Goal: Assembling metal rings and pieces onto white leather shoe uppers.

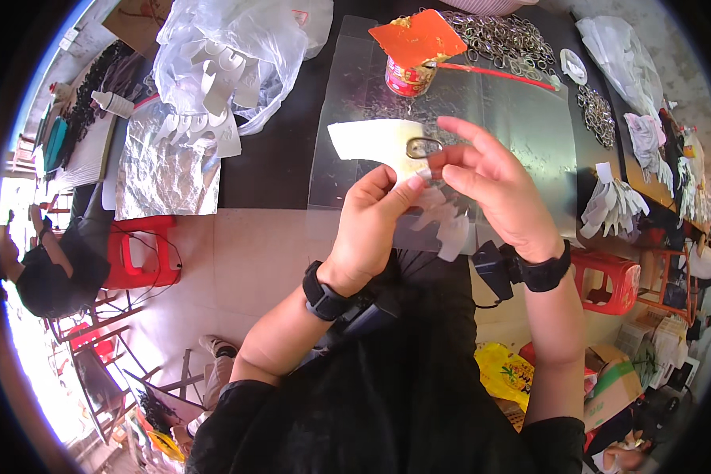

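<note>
Orange card (pixel 419 41) covered paste-smeared red can (pixel 408 81); plastic bag (pixel 280 47) held white pieces (pixel 227 77). Left hand (pixel 369 225) pinched white cutout (pixel 371 141); right hand (pixel 502 193), fingers part-spread, met metal ring (pixel 410 149), grip unclear.

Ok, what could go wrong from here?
The metal ring could slip, as only fingertips of the right hand seem near it. The white piece, pinched at one end by the left hand, might bend. The orange card atop the can may shift, smearing yellowish residue.
</note>
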Motion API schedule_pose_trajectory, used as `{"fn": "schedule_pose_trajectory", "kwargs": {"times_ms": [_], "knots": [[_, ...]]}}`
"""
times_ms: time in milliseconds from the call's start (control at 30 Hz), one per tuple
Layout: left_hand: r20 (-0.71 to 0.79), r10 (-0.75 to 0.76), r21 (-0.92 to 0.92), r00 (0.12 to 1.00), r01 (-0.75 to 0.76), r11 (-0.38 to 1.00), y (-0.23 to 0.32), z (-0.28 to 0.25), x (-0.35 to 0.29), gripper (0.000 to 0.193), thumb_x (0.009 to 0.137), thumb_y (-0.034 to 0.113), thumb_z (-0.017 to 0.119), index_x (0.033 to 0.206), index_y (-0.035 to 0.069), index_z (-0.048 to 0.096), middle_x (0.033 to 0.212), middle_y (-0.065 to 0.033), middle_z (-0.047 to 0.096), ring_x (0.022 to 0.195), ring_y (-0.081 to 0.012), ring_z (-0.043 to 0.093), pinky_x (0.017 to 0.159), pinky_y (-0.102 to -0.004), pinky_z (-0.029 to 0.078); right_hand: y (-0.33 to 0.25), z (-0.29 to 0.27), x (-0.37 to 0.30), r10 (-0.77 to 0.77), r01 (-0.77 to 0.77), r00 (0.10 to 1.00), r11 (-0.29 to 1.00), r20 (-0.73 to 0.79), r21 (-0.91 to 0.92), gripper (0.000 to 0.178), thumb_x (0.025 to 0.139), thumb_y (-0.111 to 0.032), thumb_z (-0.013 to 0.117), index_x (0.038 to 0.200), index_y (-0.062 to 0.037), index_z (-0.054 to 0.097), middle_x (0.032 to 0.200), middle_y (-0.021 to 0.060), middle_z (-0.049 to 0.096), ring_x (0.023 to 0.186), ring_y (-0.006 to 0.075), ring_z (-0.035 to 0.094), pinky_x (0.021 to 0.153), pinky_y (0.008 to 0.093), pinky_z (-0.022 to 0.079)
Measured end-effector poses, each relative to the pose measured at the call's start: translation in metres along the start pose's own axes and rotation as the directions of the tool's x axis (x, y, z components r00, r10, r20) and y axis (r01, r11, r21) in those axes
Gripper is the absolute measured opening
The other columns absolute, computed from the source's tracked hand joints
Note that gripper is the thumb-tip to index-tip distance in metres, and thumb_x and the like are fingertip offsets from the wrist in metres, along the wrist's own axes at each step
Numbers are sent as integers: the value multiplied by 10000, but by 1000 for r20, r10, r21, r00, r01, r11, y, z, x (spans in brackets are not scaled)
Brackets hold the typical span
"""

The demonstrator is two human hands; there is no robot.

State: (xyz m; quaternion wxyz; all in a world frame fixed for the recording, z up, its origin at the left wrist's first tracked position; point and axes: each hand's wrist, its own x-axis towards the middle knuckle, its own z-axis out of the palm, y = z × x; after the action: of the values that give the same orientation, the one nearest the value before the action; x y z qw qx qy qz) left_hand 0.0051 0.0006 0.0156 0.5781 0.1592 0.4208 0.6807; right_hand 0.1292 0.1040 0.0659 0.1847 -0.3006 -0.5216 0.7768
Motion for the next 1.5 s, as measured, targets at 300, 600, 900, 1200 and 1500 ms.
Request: {"fn": "schedule_pose_trajectory", "kwargs": {"times_ms": [300, 600, 900, 1200, 1500], "knots": [[33, -86, -155, 996, 90, 984, -9, -3, 1, 215, 943, 220, 521, 1080, 61, 570, 1031, -24, 622, 884, -97, 559, 746, -252, 411, 14, -7, -9, -4, -3, 1000, 955, -23, -295, 529, 821, -18, 634, 1303, -20, 414, 922, 56, 581, 837, 98, 545, 712, 237, 446], [14, 111, -19, 994, -110, 994, -8, 6, -4, 379, 808, -29, 665, 1108, -19, 434, 1020, -76, 586, 959, -124, 590, 798, -242, 507, 3, -2, -7, 54, -54, 999, 988, -4, -147, 433, 844, 9, 583, 1260, -18, 464, 887, 31, 573, 795, 71, 528, 682, 214, 432], [-42, 156, 71, 987, -153, 986, -15, 6, -6, 356, 823, -60, 618, 1115, -5, 422, 1025, -74, 591, 946, -137, 603, 771, -255, 518, 15, -6, 0, -4, 5, 1000, 980, 4, -197, 450, 872, -16, 577, 1297, -13, 429, 904, 39, 582, 828, 82, 549, 727, 222, 441], [-122, 104, -171, 987, -124, 977, -18, -3, -5, 394, 833, -74, 586, 1156, 31, 386, 1043, -82, 581, 956, -157, 599, 796, -275, 492, 7, -16, -17, 88, -90, 996, 969, -20, -229, 495, 839, -5, 624, 1296, -29, 434, 861, 21, 566, 782, 72, 544, 688, 217, 446], [-5, 19, -291, 1000, -19, 957, -19, 8, -11, 453, 811, 58, 670, 1192, 59, 424, 1064, -72, 572, 1008, -174, 555, 835, -349, 451, 16, -11, -21, -26, 6, 998, 951, -62, -310, 460, 810, 23, 648, 1237, -31, 485, 833, -3, 544, 745, 56, 516, 664, 203, 432]]}}
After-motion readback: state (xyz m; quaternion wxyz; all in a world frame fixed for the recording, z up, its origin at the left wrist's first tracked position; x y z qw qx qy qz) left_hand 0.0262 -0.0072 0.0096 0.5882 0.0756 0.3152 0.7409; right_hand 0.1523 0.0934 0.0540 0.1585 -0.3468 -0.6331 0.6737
